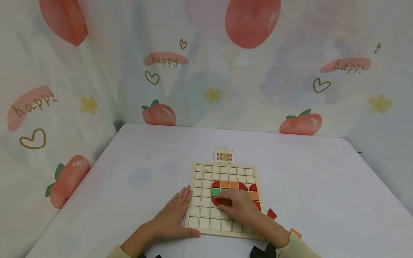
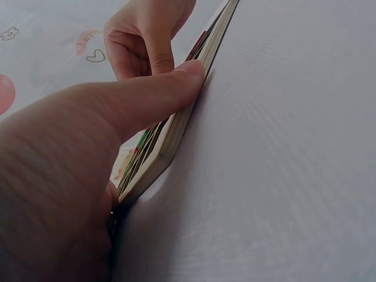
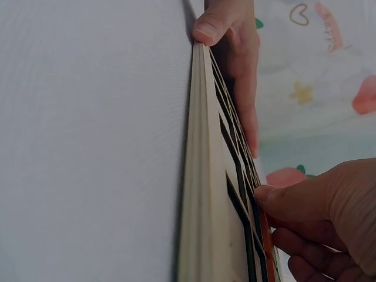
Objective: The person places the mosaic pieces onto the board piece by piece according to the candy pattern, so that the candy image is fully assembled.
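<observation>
A wooden grid board point(image 1: 206, 213) lies on the table, partly filled with red, orange and green tiles. My left hand point(image 1: 172, 215) steadies its near left corner, fingers stretched along the left edge and thumb along the front edge. Over the middle of the grid, my right hand point(image 1: 240, 206) pinches a red rounded tile point(image 1: 214, 201) at its cell between thumb and fingertips. Just above that tile is a green tile point(image 1: 215, 192). In the right wrist view, the right thumb point(image 3: 288, 200) is down at the grid, beside an orange tile point(image 3: 267, 238). The right palm covers several cells.
A small pattern card point(image 1: 224, 156) lies against the board's far edge. Right of the board are a loose red tile point(image 1: 271, 214) and an orange tile point(image 1: 295, 233), near the right forearm. Patterned cloth point(image 1: 232, 82) hangs behind the white table point(image 1: 155, 154).
</observation>
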Tool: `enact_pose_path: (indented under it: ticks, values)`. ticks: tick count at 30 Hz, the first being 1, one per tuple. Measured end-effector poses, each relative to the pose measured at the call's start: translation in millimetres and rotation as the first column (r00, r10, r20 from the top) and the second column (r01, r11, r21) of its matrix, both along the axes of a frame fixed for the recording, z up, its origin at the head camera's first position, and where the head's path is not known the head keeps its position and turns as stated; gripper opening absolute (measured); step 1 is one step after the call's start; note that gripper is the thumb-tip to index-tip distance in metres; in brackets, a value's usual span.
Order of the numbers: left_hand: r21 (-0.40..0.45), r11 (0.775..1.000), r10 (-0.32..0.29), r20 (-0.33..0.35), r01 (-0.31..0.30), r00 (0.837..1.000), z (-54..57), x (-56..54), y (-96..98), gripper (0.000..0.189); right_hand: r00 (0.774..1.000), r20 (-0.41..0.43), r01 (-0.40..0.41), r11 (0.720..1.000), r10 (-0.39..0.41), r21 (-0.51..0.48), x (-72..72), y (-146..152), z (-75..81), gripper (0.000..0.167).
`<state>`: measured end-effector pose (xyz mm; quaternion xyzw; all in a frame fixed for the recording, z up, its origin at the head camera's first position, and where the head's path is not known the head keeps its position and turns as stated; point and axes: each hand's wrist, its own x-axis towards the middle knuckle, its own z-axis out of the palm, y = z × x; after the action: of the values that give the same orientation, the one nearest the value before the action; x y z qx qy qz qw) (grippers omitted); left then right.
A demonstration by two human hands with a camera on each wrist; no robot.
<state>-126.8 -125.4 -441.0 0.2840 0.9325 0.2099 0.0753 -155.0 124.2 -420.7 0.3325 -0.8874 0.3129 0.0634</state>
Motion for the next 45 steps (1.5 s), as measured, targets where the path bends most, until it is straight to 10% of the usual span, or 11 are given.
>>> enact_pose_path:
  ticks: [25, 45]
  values:
    - [-0.011, 1.000, 0.003, 0.016, -0.003, 1.000, 1.3, -1.4, 1.5, 0.117, 0.998, 0.048, 0.041, 0.999, -0.042, 0.009, 2.4, 7.9, 5.3, 0.021]
    - [-0.019, 1.000, 0.015, 0.031, -0.014, 0.999, 3.4, 0.0, 2.2, 0.117, 0.991, -0.108, 0.077, 0.997, -0.078, -0.013, 13.6, 58.5, 5.5, 0.025]
